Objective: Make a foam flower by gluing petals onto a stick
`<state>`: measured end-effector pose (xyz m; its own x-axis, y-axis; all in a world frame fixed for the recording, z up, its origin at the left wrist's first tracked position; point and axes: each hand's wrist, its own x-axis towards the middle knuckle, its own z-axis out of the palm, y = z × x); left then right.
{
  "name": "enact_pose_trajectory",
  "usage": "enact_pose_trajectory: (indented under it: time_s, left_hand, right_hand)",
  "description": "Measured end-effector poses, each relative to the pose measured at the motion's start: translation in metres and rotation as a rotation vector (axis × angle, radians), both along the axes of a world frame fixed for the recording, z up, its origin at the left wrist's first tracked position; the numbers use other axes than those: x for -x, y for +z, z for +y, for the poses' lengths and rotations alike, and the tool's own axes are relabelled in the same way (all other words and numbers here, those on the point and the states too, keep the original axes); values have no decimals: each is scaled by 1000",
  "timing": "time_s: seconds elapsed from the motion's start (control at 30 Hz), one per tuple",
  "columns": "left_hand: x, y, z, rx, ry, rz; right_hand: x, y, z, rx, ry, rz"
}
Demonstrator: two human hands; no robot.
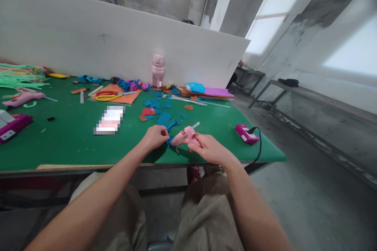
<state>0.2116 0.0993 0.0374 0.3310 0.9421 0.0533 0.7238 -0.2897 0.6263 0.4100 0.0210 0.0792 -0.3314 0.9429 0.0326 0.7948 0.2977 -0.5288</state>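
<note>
My right hand (207, 148) is wrapped round the grip of a pink hot glue gun (185, 136), with a clear glue stick (195, 125) jutting from its back. The gun's nozzle points left, close to a small blue felt piece (170, 141). My left hand (156, 135) pinches at the edge of that blue piece; the fingertips partly hide it, and whether the nozzle touches it I cannot tell. Just beyond lie a rolled blue piece (171, 125) and flat blue cutouts (163, 118).
Pliers with red and yellow handles (108, 96) lie on orange sheets (129, 100). A pink bottle (158, 71) stands by the white partition (118, 35). At right sits a magenta power socket (246, 133) with a black cord. Another pink glue gun (25, 97) is at left.
</note>
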Motion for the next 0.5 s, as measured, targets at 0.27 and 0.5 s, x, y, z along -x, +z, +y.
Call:
enact_pose_trajectory:
  time_s: [0.27, 0.5]
  left_hand:
    - [0, 1, 0, -2, 6, 12]
    - [0, 0, 1, -9, 2, 10]
  right_hand:
    - [-2, 0, 0, 1, -6, -7]
    - [-4, 3, -1, -6, -20, -39]
